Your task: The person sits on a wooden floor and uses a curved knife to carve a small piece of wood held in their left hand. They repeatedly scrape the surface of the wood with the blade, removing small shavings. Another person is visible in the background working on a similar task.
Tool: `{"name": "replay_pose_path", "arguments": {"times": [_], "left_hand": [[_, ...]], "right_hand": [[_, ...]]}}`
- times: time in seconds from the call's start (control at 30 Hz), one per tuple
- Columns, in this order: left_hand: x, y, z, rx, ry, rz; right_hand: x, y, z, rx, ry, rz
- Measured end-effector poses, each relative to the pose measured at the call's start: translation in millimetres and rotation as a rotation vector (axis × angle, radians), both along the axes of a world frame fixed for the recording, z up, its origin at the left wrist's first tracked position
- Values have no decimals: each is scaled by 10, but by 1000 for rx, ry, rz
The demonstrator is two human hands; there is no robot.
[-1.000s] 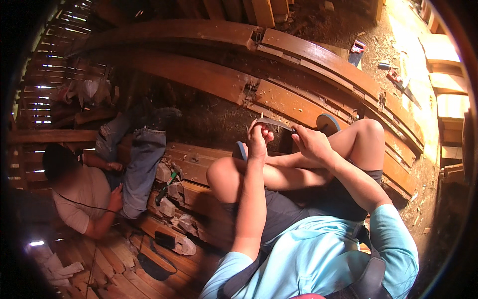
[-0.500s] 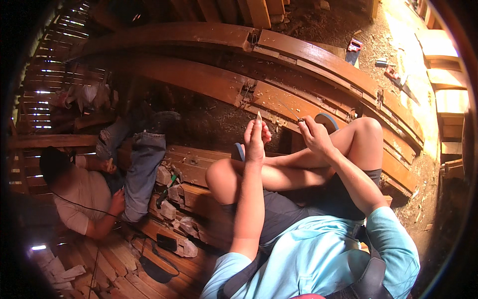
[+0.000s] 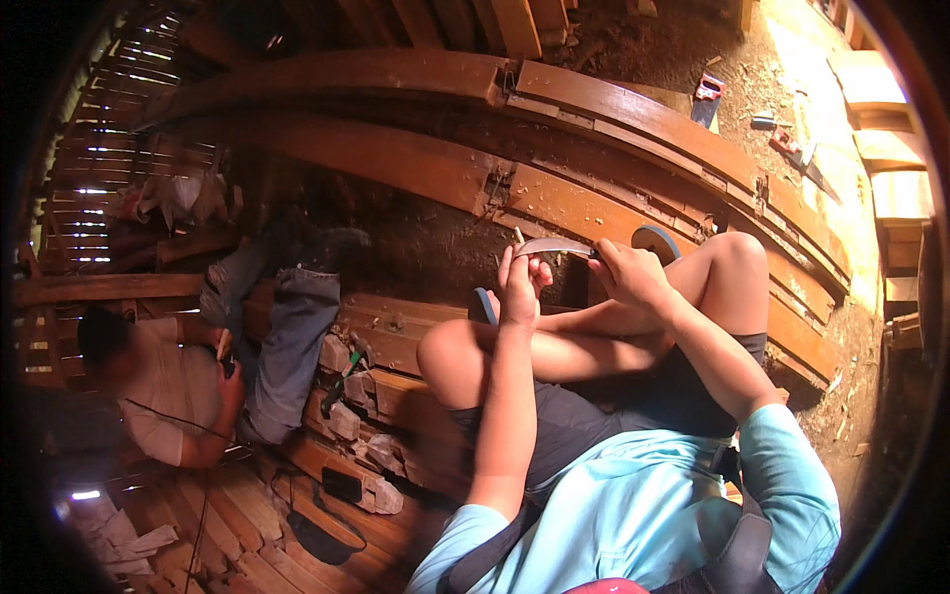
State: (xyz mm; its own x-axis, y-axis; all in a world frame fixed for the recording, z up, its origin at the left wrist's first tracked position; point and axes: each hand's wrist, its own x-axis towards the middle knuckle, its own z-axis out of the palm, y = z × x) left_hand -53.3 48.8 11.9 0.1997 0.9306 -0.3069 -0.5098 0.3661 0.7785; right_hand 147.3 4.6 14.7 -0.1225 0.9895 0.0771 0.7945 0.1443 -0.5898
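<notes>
My left hand (image 3: 520, 294) is raised above my crossed legs, its fingers closed around a small pale piece of wood (image 3: 519, 236) whose tip sticks up past them. In my right hand (image 3: 633, 274) is a knife with a curved blade (image 3: 556, 245), gripped by its dark handle. The blade spans the gap between my hands, and its tip end lies at the wood, close by my left fingers. Most of the wood piece is hidden inside my left hand.
Long wooden beams (image 3: 416, 153) with shavings on them run across in front of me. Two saws, one a red-handled handsaw (image 3: 708, 91), lie on the ground at the far right. At left sits another person (image 3: 168, 386), hands holding something small. A green-handled tool (image 3: 341, 378) and a phone (image 3: 342, 484) lie between us.
The knife blade has swung toward my left hand and now lies across at the wood piece. The other person's hands have come closer together.
</notes>
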Motion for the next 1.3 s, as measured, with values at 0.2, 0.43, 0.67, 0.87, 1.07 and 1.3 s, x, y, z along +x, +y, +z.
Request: {"name": "replay_pose_path", "arguments": {"times": [0.2, 0.43, 0.67, 0.87, 1.07, 1.3], "left_hand": [[186, 4, 38, 21, -152, -6], [152, 58, 24, 16, -70, -34], [384, 24, 149, 56, -83, 11], [528, 39, 186, 54, 81, 62], [410, 90, 58, 87, 152, 47], [177, 26, 40, 21, 232, 60]], "right_hand": [[-4, 86, -273, 100, -53, -132], [-33, 27, -144, 50, 1, -139], [-45, 24, -227, 14, 101, -207], [-29, -3, -280, 11, 185, -221], [13, 10, -306, -235, 180, -146], [-41, 37, -189, -154, 98, -48]]}}
